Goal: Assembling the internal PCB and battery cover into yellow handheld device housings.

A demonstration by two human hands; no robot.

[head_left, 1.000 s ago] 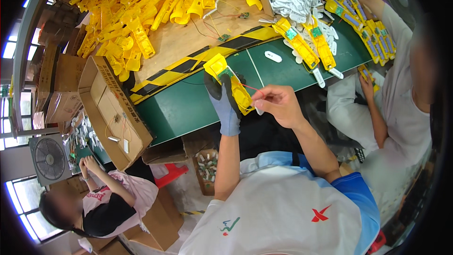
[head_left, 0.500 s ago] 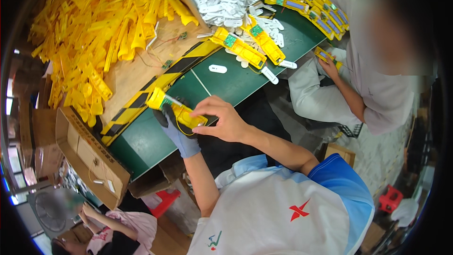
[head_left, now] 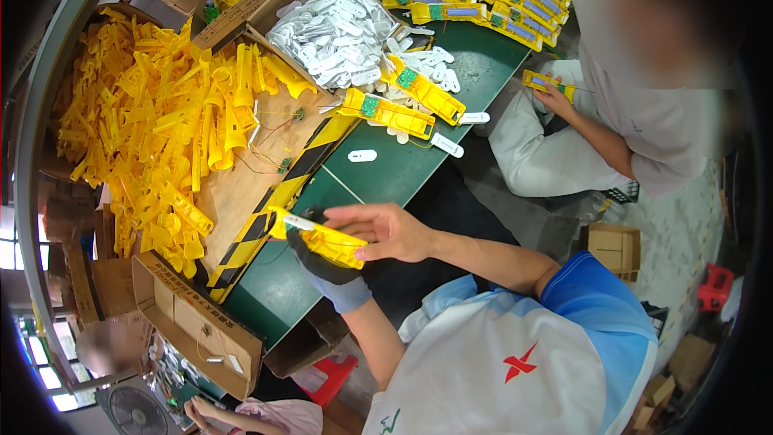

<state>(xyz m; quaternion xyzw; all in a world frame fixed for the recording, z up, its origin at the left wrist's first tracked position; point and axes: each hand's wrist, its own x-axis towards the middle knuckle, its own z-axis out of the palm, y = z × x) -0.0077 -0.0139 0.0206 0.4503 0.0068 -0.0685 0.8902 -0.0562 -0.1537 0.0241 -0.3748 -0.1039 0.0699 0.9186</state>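
Observation:
My left hand (head_left: 326, 270), in a dark blue-grey glove, grips a long yellow plastic housing (head_left: 322, 238) from below, over the green table's (head_left: 419, 169) near edge. My bare right hand (head_left: 386, 229) lies on top of the same housing, fingers pressing its upper face near a small white oval piece (head_left: 296, 223) at its left end. One more white oval piece (head_left: 362, 155) lies loose on the green mat just beyond.
A big heap of yellow housings (head_left: 161, 129) covers the left side. A cardboard box of white oval pieces (head_left: 334, 28) sits at the back. Assembled yellow housings with green circuit boards (head_left: 475, 4) line the far edge. A person (head_left: 636, 105) sits at right holding one. An open carton (head_left: 193, 322) stands below left.
The view has swung, so the table and heap sit further right and lower. Both hands stay on the yellow housing, and my right hand now lies flatter along its top.

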